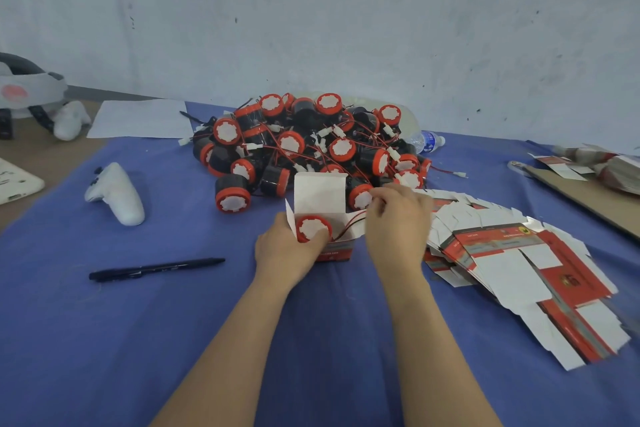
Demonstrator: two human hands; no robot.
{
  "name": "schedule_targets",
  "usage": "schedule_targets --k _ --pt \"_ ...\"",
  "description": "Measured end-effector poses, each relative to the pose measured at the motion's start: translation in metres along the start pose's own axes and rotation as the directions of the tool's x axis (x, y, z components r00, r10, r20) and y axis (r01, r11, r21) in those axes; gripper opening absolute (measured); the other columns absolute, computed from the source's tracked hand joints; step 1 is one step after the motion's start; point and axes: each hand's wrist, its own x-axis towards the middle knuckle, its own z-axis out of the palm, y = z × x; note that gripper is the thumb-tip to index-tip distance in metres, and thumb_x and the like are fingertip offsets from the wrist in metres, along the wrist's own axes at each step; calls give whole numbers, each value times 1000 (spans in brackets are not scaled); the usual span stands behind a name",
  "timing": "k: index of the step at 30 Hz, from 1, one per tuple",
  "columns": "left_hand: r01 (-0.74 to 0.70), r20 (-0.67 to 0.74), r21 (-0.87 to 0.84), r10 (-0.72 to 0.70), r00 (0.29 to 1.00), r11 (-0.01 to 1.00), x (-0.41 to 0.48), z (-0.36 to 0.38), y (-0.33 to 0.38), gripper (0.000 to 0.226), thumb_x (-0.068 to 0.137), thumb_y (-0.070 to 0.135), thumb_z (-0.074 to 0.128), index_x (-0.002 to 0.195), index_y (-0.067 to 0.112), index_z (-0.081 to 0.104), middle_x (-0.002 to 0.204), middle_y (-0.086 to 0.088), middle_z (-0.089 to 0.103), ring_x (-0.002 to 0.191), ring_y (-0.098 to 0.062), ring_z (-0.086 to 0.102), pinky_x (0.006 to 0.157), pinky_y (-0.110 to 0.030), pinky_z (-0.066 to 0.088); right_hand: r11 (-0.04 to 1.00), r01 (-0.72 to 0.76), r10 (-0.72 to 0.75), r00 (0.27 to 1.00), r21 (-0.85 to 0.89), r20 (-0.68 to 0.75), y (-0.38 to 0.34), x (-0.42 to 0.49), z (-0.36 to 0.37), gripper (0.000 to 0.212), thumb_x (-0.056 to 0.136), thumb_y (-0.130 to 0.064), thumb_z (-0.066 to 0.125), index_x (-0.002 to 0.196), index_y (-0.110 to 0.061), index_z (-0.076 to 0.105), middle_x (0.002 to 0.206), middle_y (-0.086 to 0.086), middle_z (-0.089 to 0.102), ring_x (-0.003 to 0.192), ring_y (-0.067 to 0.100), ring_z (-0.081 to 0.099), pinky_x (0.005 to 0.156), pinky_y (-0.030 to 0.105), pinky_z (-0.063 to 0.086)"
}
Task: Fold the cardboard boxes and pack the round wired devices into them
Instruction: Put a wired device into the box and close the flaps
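One device [313,228] sits in open box [341,251], just under left hand [285,250] fingers gripping box | right hand [398,222] fingers pinch wire [348,226] beside box | next, likely: tuck wire fully inside before closing flap [320,194]

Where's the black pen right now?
Head view, left of centre: the black pen lies on the blue cloth, left of the left hand, nearer the camera than the white controller.

The left grip [287,250] is holding an open box [320,192] on the blue table [207,322], a device [313,228] sitting inside, white face showing; the right grip [398,222] is pinching its wires [350,225] at the box's right edge; a pile [311,142] of devices is lying behind; flat boxes [512,263] are fanning out right; a pen [156,269] is lying left.
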Motion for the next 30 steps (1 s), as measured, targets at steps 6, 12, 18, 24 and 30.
schedule_targets --k 6,12,18,24,30 --pt "-14 -15 34 14 1000 999 -2 -1 1 46 85 43 63 123 20 50 119 -1 62 113 -24 56 98 -43 46 951 -157 254 888 -266 383 15 10 -17 28 98 -24 47 117 -27 66 115 5 66 111 30 50 88 34 41" --pt "-6 -23 122 9 1000 993 -3 -2 4 48 86 47 60 124 18 50 119 -3 62 112 -25 56 98 -43 45 989 -147 101 793 27 601 17 12 -37 22 92 -14 56 113 -21 58 82 0 68 60 5 56 53 18 44" --pt "-18 -23 134 22 999 991 -2 -1 4 49 84 54 59 117 18 53 111 -2 66 104 -25 60 93 -43 48 832 -231 -231 682 505 693 -19 2 -44 56 86 -66 46 89 -17 72 86 -1 74 70 6 63 73 27 54" --pt "-20 -14 129 22 1000 991 -4 -3 6 47 84 54 60 115 19 51 111 -3 66 104 -27 60 91 -45 49 792 -173 -245 788 586 564 -16 -1 -30 27 95 -32 56 90 -11 72 82 1 74 72 12 66 73 27 54" --pt "-8 -22 95 10 1000 995 -5 -3 5 47 84 45 62 121 18 51 116 -6 64 109 -29 58 94 -44 48 925 -49 -46 970 378 240 -15 1 -10 45 94 -40 54 71 -5 68 63 -4 58 55 4 48 50 16 34"
